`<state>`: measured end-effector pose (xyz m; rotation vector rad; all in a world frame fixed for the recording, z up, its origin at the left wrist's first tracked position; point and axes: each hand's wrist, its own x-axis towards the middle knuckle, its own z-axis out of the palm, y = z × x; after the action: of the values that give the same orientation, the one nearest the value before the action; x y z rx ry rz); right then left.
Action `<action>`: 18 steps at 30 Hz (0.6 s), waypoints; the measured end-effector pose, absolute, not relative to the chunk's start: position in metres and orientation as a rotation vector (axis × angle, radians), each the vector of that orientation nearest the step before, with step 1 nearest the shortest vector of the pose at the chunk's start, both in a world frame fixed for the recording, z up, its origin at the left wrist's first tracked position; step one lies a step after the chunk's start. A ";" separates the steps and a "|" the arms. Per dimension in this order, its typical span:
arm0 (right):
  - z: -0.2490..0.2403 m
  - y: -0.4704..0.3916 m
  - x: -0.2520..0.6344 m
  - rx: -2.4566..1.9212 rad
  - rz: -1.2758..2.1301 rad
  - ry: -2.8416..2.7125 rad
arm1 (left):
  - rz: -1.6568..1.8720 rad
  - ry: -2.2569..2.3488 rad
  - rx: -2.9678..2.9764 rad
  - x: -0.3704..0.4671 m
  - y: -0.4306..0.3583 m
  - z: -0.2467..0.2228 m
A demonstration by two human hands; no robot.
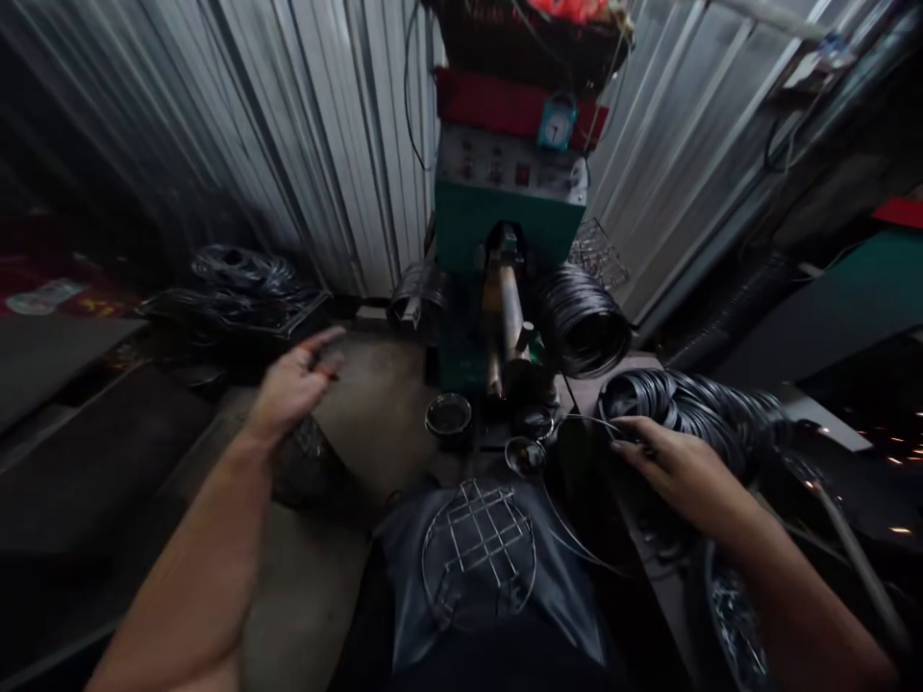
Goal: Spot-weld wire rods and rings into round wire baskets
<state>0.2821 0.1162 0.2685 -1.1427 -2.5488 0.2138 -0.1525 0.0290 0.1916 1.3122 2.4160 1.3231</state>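
My left hand (292, 389) is raised over the floor at the left. Its fingers look apart, with orange bands around some, and I see nothing in them; motion blurs it slightly. My right hand (663, 466) pinches a thin wire hoop (577, 548) between thumb and fingers, beside a pile of dark wire rings. The hoop's far side curves down toward my lap, partly lost in shadow. On the dark apron (562, 586) over my lap lies a round wire rack (486, 540), a grid of crossed wires inside a ring. Neither hand touches it.
A green machine (461, 226) with a metal arm (511, 308) stands ahead. Wire coils (586, 322) hang beside it, and wire rings (692, 408) are heaped at right. Small bowls (448, 415) sit below the arm. A tub of metal pieces (735, 625) stands at lower right.
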 end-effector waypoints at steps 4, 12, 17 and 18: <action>0.266 0.088 0.254 -0.885 0.434 -2.624 | 0.847 1.704 1.153 -0.095 -0.025 0.090; 0.224 0.073 0.209 -0.833 0.919 -2.321 | 0.746 1.692 1.317 0.004 -0.078 -0.009; 0.113 0.095 0.207 -1.107 1.233 -2.059 | 0.782 1.571 1.297 -0.002 -0.075 -0.005; 0.091 0.098 0.212 -1.193 1.296 -1.996 | 0.766 1.537 1.222 -0.004 -0.077 -0.004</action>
<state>0.2124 0.0975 0.0908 -1.1931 -1.9962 1.2957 -0.0038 -0.0767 -0.0042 1.2221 1.5368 0.7662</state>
